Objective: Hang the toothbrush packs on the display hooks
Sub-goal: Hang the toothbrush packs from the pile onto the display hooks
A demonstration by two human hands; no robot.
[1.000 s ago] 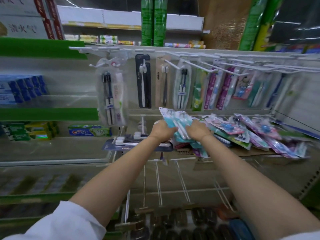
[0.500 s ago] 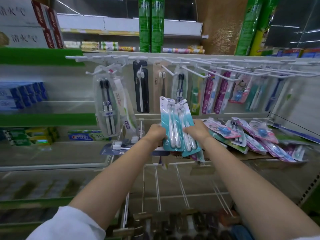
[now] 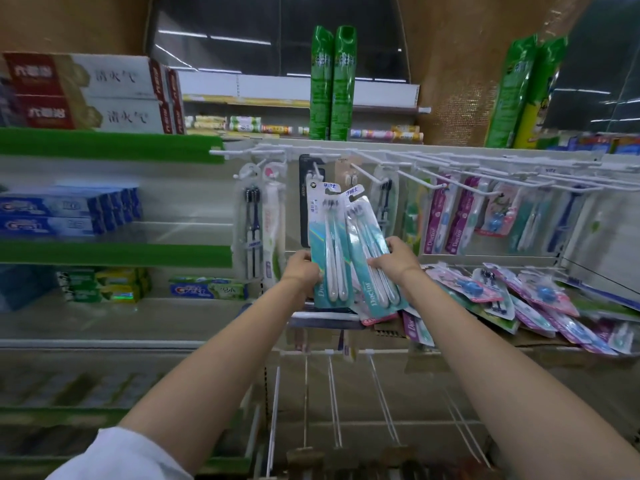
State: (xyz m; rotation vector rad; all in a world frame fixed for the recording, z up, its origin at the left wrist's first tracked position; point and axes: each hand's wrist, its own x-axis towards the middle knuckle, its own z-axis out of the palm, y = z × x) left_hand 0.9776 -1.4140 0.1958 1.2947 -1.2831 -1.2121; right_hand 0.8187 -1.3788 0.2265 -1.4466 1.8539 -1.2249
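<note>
Two teal toothbrush packs (image 3: 349, 247), upright and overlapping, raised just below the white display hooks (image 3: 429, 171). Left hand (image 3: 302, 271) grips the left pack's edge; right hand (image 3: 393, 261) grips the right pack, both arms outstretched. Loose packs (image 3: 540, 299) lie heaped on the shelf at right; two green cans (image 3: 332, 81) stand above.

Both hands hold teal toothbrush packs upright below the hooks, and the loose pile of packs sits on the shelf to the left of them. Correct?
Not quite. In the head view the loose pile lies to the right of the hands, not the left. The rest holds: the left hand and right hand each hold upright teal toothbrush packs below the hooks.
</note>
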